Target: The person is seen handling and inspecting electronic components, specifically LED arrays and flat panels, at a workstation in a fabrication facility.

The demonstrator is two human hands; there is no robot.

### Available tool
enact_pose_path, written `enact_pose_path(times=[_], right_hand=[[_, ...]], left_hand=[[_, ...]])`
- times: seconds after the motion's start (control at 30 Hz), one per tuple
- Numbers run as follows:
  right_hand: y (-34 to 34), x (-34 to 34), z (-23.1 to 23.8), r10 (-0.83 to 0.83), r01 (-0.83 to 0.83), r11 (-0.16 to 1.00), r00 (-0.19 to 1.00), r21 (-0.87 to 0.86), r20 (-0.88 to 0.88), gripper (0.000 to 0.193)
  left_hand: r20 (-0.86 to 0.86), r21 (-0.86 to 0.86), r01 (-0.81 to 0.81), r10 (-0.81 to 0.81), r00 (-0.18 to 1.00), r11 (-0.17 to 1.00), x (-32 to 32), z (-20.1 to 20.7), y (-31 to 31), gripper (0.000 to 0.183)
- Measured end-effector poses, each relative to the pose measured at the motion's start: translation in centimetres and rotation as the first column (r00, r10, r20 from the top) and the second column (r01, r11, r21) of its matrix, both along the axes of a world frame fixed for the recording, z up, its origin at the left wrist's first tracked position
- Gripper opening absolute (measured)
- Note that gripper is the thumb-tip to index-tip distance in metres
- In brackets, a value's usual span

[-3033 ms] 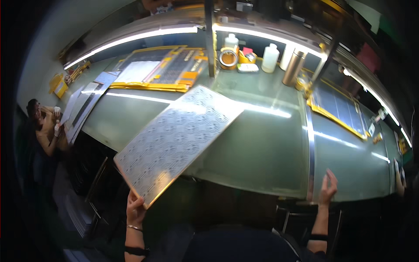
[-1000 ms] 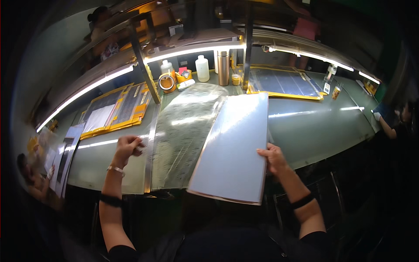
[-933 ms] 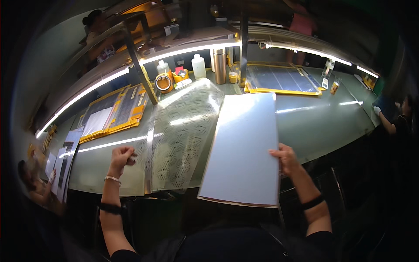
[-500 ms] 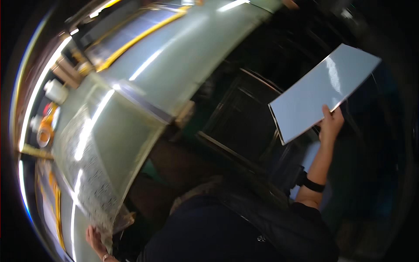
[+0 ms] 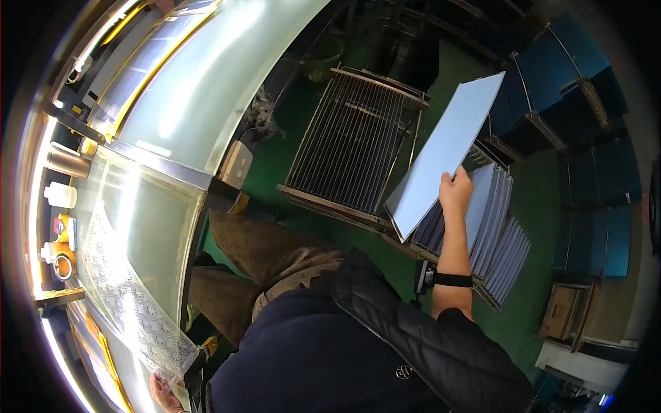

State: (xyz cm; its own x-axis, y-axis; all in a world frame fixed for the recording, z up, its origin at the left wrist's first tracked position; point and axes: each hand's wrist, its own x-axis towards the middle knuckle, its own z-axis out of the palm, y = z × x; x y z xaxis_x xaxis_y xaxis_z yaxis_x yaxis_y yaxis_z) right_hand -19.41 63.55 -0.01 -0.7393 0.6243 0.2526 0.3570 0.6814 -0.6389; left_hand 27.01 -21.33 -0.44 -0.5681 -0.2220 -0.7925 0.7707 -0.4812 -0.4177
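Note:
My right hand (image 5: 456, 193) grips the long lower edge of a pale blue flat panel (image 5: 451, 148), thumb against its face. The panel is held tilted above the racks to my right. At the lower left, my left hand (image 5: 164, 394) rests by the near corner of a lit glass tabletop (image 5: 165, 213). Its fingers lie stretched out at the end of a thin, see-through patterned sheet (image 5: 131, 296); whether they press on the sheet is hard to see.
An orange tape roll (image 5: 64, 267) and a white bottle (image 5: 62, 195) stand along the table's far edge. A slatted metal rack (image 5: 348, 138) stands on the green floor. Beside it, another rack holds several upright panels (image 5: 492, 227). Blue panels (image 5: 595, 227) and a cardboard box (image 5: 561, 311) are farther right.
The pale blue panel has moved left in the picture and looks narrower and steeper, still in my right hand. My view has turned, showing the racks and floor more plainly.

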Motion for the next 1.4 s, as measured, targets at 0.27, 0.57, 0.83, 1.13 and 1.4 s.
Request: enact_pose_path(times=[0.27, 0.57, 0.83, 1.13, 1.4], right_hand=[[-1.4, 0.0, 0.0, 0.039, -0.035, 0.990, 0.999, -0.137, 0.033, 0.019], [-1.3, -3.0, 0.0, 0.163, -0.156, 0.985, 0.982, -0.072, 0.092, 0.024], [0.9, -7.0, -2.0, 0.212, -0.195, 0.975, 0.960, -0.107, 0.182, 0.025], [0.7, -8.7, -0.3, 0.258, -0.169, 0.930, 0.933, -0.327, 0.252, 0.025], [0.8, -13.1, -3.2, 0.300, -0.296, 0.953, 0.914, -0.055, 0.274, 0.025]], left_hand=[[0.959, -0.207, 0.966, 0.162, 0.231, -0.152, -7.4, 2.5, 6.3, 0.025], [0.925, -0.299, 0.944, 0.198, 0.323, -0.139, -10.4, 0.3, 5.7, 0.021], [0.947, -0.235, 0.889, 0.111, 0.300, -0.394, -11.4, -2.8, 4.0, 0.031], [0.988, -0.043, 0.808, 0.096, 0.122, -0.587, -2.0, -2.9, 2.3, 0.044], [0.922, -0.233, 0.972, 0.308, 0.235, -0.042, -8.5, 4.7, 10.2, 0.014]])
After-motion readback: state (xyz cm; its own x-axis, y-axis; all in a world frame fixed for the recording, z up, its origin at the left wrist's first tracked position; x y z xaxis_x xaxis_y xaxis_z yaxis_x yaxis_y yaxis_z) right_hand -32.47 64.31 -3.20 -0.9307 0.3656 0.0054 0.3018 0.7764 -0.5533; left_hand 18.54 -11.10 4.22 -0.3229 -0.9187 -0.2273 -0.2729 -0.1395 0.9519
